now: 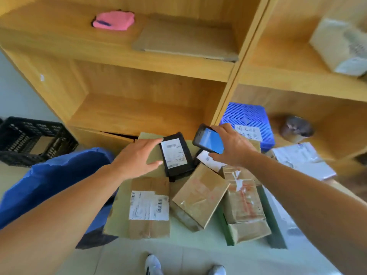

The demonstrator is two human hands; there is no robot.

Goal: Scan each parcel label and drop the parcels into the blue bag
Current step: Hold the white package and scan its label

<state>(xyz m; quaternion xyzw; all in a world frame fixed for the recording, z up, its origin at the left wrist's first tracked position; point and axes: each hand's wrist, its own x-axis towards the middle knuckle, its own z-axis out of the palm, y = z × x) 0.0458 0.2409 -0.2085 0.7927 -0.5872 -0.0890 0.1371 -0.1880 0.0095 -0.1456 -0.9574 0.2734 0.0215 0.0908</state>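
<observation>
from my end, the left hand [139, 155] is spread over the pile with fingers straight. its index tip and thumb tip are at the left edge of the black parcel [175, 155]. the hand is loose and clasps nothing, and i can't tell whether the tips actually touch. the black parcel lies face up on top of the heap with its white label [174, 152] showing, partly over a flat cardboard parcel [148, 207] that carries barcode stickers. the right hand [233, 147] grips a phone [209, 140] in a dark case, its blue screen lit, held just right of the black parcel. on the right of the heap, a tilted box [200, 197] leans beside a taped box [245, 207]. the blue bag [53, 181] slumps on the floor to the left, right beside the pile. behind are wooden shelves [139, 70], a black crate [29, 139] and a blue crate [250, 120].
</observation>
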